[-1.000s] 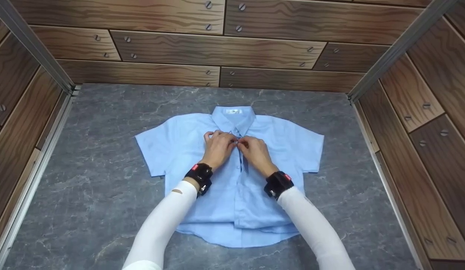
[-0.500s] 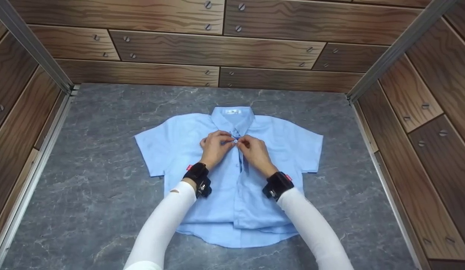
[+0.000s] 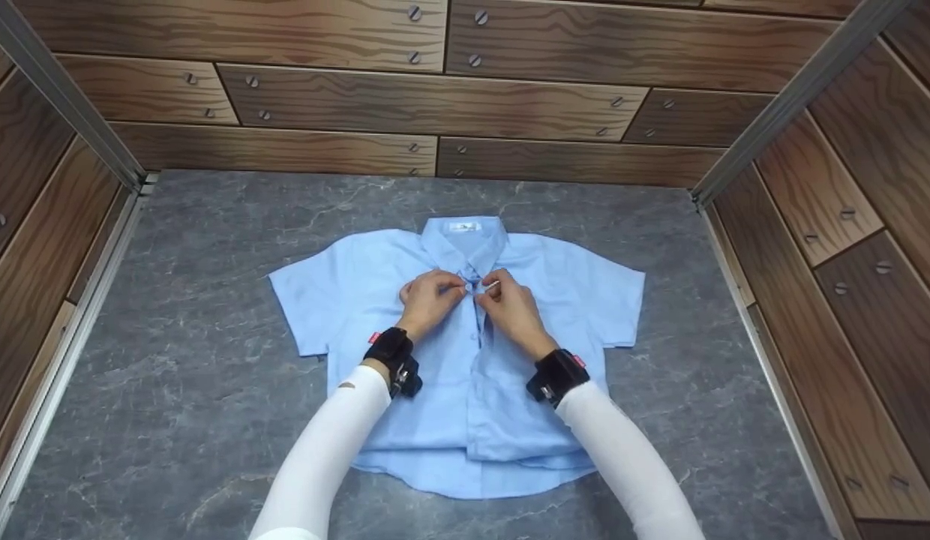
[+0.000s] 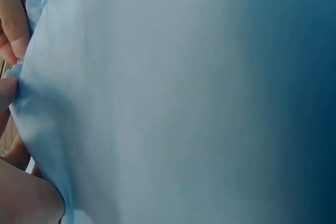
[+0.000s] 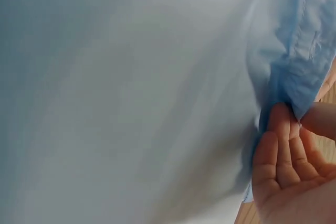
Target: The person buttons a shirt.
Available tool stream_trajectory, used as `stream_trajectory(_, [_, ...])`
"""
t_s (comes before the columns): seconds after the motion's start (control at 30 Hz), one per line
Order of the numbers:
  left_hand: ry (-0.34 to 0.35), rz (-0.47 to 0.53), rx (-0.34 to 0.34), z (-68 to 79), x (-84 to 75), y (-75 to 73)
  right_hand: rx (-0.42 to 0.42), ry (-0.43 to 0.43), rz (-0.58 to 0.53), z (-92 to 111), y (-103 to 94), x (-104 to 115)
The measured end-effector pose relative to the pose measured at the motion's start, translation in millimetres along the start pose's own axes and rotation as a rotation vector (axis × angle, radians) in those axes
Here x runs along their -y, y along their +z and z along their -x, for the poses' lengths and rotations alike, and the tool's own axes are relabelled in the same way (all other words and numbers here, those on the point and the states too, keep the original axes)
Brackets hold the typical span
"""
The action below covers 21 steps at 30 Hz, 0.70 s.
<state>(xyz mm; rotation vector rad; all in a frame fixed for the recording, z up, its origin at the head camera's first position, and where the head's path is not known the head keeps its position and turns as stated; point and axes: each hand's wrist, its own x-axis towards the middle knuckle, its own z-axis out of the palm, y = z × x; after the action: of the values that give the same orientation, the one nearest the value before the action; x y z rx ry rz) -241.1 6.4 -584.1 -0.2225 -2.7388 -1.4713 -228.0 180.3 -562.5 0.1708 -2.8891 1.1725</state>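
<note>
A light blue short-sleeved shirt [image 3: 435,397] lies front up, its collar [image 3: 465,236] at the far end. My left hand [image 3: 429,301] pinches the front placket just below the collar, beside a small pale button [image 3: 469,287]. Right beside it, my right hand [image 3: 514,306] holds the other side of the placket, with thumb and forefinger slightly spread in the head view. In the right wrist view its fingers [image 5: 283,156] go under the placket edge and the thumb meets the cloth's corner. Cloth fills most of the left wrist view, hiding much of the left hand.
The shirt lies on a grey marbled tabletop [image 3: 210,390]. Wood-patterned panels [image 3: 322,101] with metal frame posts [image 3: 802,97] enclose the back and both sides. Another button [image 3: 473,337] shows lower on the placket.
The hands, first fingertip to fingertip, have drawn slightly apart, and the button now shows between them. My right thumb and forefinger have spread a little. The shirt stays in place.
</note>
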Motion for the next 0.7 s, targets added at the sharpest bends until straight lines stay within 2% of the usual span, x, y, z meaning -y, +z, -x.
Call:
stream_trajectory(0.2, [0.031, -0.01, 0.027, 1.7, 2.1, -0.2, -0.001, 0.037, 0.034, 1.0, -4.3, -4.8])
stream_trajectory(0.4, [0.034, -0.064, 0.061, 1.9, 1.4, 0.9, 0.063, 0.044, -0.039, -0.9, -5.3, -6.5])
stream_trajectory(0.7, [0.025, -0.156, 0.089, 3.2, -1.9, -0.1, 0.055, 0.008, -0.088, -0.3, -1.0, 0.3])
